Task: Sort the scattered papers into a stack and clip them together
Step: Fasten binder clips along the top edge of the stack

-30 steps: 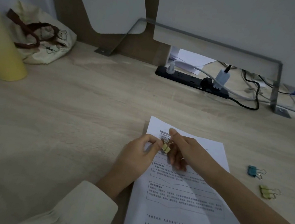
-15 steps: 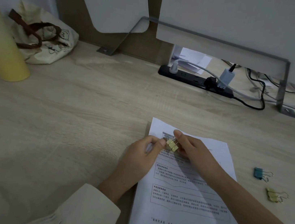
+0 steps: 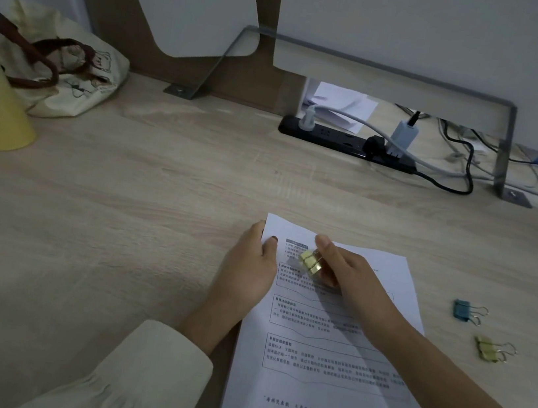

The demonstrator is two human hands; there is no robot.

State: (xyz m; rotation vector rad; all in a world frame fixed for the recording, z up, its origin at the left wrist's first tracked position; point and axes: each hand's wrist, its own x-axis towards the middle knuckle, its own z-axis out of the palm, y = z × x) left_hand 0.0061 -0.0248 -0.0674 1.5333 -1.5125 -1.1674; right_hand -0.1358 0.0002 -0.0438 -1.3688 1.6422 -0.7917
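Paper stack (image 3: 326, 350) at 6 o'clock on tabletop (image 3: 120, 217): thin, limp, slippery. Left hand (image 3: 246, 269) pinches stack's 10 o'clock corner; right hand (image 3: 350, 277) fingers grip stiff, springy yellow binder clip (image 3: 310, 262).

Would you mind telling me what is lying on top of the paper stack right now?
On the paper stack rest both hands: the left hand at its left edge, the right hand gripping a yellow binder clip. Text beneath them is hidden.
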